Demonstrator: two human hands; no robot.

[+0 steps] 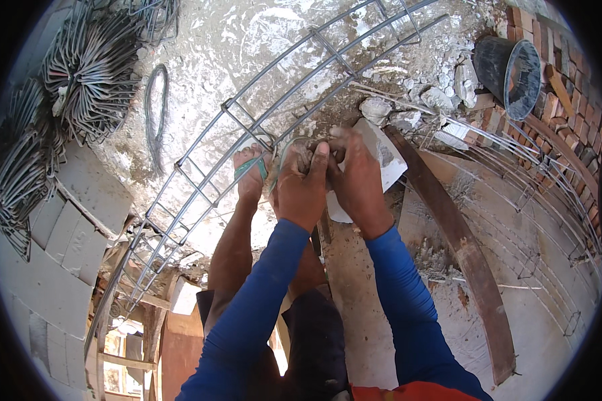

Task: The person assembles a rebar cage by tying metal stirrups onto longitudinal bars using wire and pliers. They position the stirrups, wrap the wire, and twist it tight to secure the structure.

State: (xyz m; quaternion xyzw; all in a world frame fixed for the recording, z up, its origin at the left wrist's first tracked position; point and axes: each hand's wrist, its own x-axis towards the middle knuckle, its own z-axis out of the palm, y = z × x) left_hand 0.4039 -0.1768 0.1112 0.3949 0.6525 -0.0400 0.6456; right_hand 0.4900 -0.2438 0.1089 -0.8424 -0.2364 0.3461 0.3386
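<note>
My left hand (303, 189) and my right hand (361, 184) are close together in the middle of the view, both with fingers curled in. Each seems to pinch something small, too hidden by the fingers to name. Just beyond them, a long reinforcing-bar cage (341, 59) of grey rods and square stirrups runs from the lower left to the upper right. Its near rods pass close to my left hand. Under my right hand lies a pale flat slab (392, 164). My foot in a green-strapped sandal (250, 167) stands beside the cage.
Bent stirrups (93, 73) are heaped at the far left, near a loop of thin wire (156, 120). A black bucket (498, 67) lies tipped by stacked bricks (572, 100) at the far right. A wooden plank (458, 244) and another bar cage (525, 194) lie right of my hands.
</note>
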